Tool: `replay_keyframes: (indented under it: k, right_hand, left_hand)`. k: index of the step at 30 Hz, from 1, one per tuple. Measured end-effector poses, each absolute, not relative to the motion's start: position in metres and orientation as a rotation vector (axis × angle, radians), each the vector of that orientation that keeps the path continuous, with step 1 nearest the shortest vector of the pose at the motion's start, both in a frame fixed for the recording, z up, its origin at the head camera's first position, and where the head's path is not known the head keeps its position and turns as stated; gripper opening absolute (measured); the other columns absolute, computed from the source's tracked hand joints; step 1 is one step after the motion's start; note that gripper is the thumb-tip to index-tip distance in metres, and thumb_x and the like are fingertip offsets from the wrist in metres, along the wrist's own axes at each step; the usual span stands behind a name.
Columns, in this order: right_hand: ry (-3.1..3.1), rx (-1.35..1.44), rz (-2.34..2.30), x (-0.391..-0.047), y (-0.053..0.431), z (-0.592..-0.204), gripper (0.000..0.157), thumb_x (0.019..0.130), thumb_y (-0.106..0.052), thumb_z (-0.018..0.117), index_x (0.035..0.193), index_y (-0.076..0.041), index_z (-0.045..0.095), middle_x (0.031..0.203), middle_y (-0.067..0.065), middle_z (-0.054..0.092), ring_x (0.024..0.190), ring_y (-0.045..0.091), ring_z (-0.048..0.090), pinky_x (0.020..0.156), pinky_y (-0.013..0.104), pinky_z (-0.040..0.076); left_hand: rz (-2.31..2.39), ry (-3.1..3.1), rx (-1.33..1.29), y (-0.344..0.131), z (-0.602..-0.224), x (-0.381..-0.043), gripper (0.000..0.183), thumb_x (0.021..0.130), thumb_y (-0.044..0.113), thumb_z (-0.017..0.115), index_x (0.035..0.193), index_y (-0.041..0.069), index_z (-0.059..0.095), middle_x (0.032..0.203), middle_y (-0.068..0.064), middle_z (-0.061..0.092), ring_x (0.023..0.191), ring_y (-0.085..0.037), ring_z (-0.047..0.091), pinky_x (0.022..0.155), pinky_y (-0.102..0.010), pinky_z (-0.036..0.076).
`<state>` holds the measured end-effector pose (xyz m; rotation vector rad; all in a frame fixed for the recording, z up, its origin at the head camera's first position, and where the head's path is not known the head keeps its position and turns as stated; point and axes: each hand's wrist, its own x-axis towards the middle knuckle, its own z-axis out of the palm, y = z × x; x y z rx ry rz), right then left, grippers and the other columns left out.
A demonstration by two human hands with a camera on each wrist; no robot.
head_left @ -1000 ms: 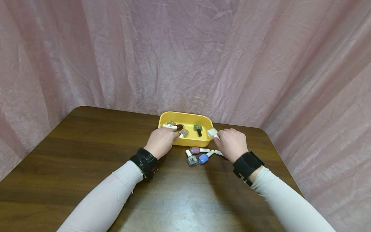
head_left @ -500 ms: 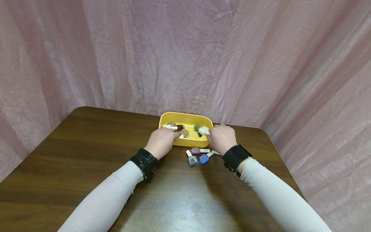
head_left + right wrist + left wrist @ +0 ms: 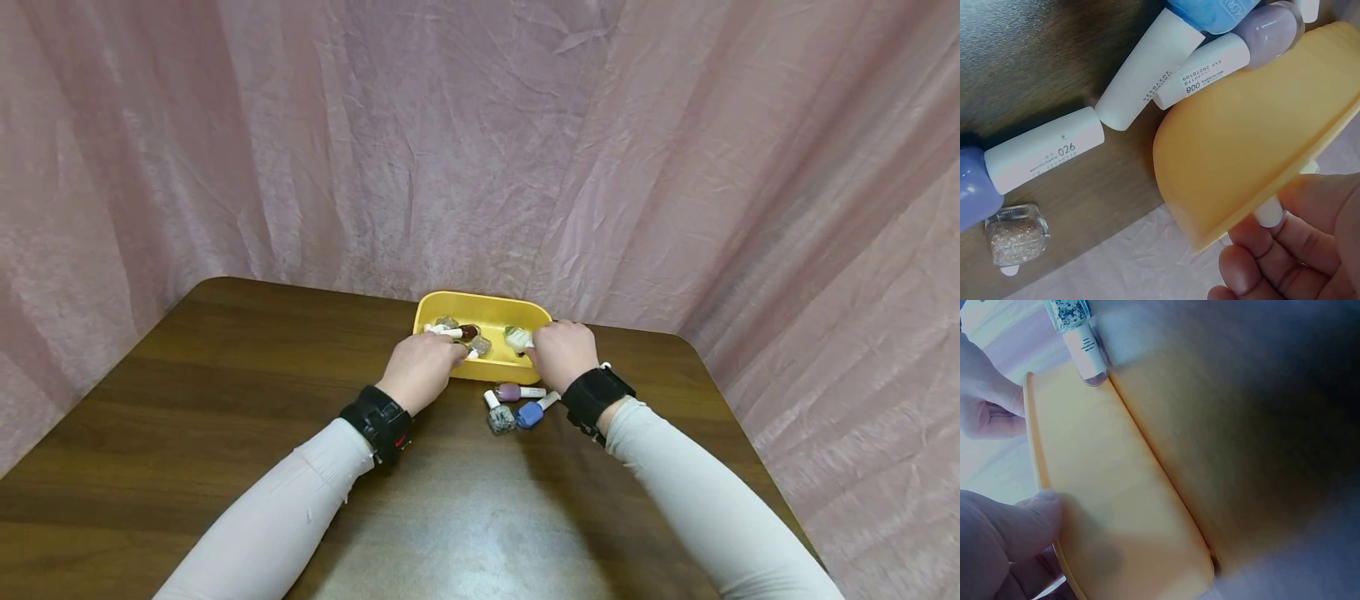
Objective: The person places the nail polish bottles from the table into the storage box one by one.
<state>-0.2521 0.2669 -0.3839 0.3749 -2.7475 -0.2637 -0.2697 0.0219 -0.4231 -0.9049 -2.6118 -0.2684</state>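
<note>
My left hand [image 3: 422, 367] grips the near-left rim of the yellow plastic tray [image 3: 491, 372], its thumb [image 3: 1038, 515] pressed on the outer wall. Over the tray's right part, my right hand [image 3: 564, 354] holds a cream nail polish bottle [image 3: 517, 337]. Its white cap [image 3: 1269, 212] is pinched between thumb and fingers just behind the rim in the right wrist view. Inside the tray's left part lie a dark red nail polish bottle [image 3: 469, 332] and a clear glittery one [image 3: 480, 344], among others. The green bottle is mostly hidden behind the cream one.
Before the tray lie a mauve bottle [image 3: 507, 392], a black-flecked bottle [image 3: 500, 419] and a blue bottle [image 3: 529, 414]. Farther right, a violet bottle [image 3: 975, 187] and a glitter bottle [image 3: 1016, 240] show in the right wrist view. A pink curtain [image 3: 480, 150] hangs behind the table.
My right hand has moved left with the cream bottle, from the tray's right edge to over the green bottle. My left hand has kept its hold on the rim.
</note>
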Motion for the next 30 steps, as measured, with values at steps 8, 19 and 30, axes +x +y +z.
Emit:
replay_keyframes:
  k: [8,19,30]
  right_hand:
    - [-2.815,0.412,-0.287,-0.264,0.266,-0.389,0.034,0.101,-0.032,0.083,0.074,-0.013,0.074,0.072,0.004,0.067,0.073,0.032,0.070,0.065,0.050,0.058]
    - [-2.913,0.450,-0.259,-0.279,0.263,-0.388,0.052,0.099,-0.031,0.085,0.058,-0.018,0.057,0.058,-0.003,0.056,0.061,0.023,0.061,0.061,0.045,0.054]
    - [-2.993,0.465,-0.243,-0.292,0.260,-0.389,0.056,0.100,-0.034,0.084,0.055,-0.021,0.054,0.053,-0.008,0.042,0.055,0.014,0.047,0.053,0.035,0.036]
  left_hand:
    - [-0.281,-2.616,-0.908,0.023,-0.424,-0.270,0.013,0.105,0.017,0.077,0.113,0.016,0.087,0.104,-0.002,0.082,0.095,-0.029,0.076,0.084,-0.046,0.062]
    - [-0.276,-2.605,-0.906,0.023,-0.423,-0.270,0.011,0.104,0.017,0.077,0.110,0.016,0.087,0.102,-0.004,0.082,0.092,-0.029,0.076,0.081,-0.047,0.062]
    - [-0.276,-2.606,-0.901,0.022,-0.423,-0.271,0.012,0.104,0.016,0.077,0.112,0.016,0.087,0.102,-0.004,0.082,0.092,-0.028,0.076,0.081,-0.046,0.062]
